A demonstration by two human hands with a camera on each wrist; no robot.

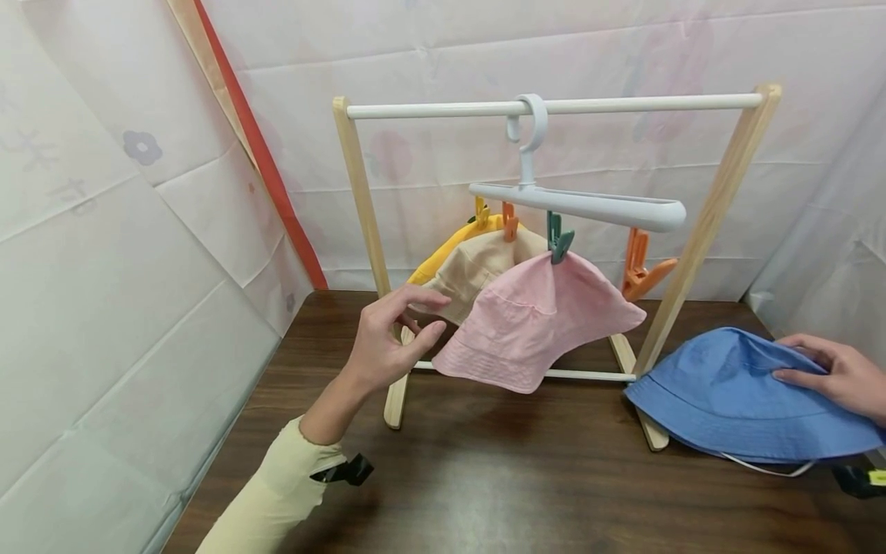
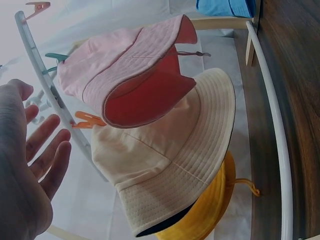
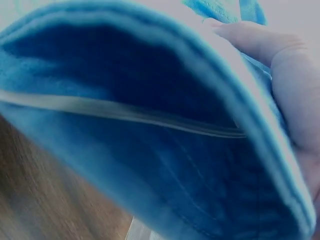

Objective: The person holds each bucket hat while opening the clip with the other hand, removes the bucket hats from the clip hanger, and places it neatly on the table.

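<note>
Left hand (image 1: 389,338): hovering just beside the pink hat (image 1: 529,323), thumb and fingers spread apart, holding nothing.
Right hand (image 1: 841,377): pinching the blue hat (image 1: 727,392) by its crown, between thumb and fingers.
Blue hat: sitting to the right of the rack (image 1: 644,104), its brim overlapping a wooden foot in the head view; whether it is also touching the worktop (image 1: 484,485), I cannot tell. White cord (image 3: 110,107) is crossing its opening.
Good grip: pinching only a small fold at the top of the crown would probably be leaving cloth exposed and keeping the brim hanging evenly.
Orange clip (image 1: 637,254): dangling under the right end of the hanger (image 1: 588,204), gripping no cloth; anyone using it should be squeezing its handles fully and steadying the hanger, which is tilting.
Pink hat: hanging from a green clip (image 1: 562,246).
Behind it: beige hat (image 1: 464,273) and yellow hat (image 2: 200,220) are hanging close together; the free fingers should be avoiding their brims.
</note>
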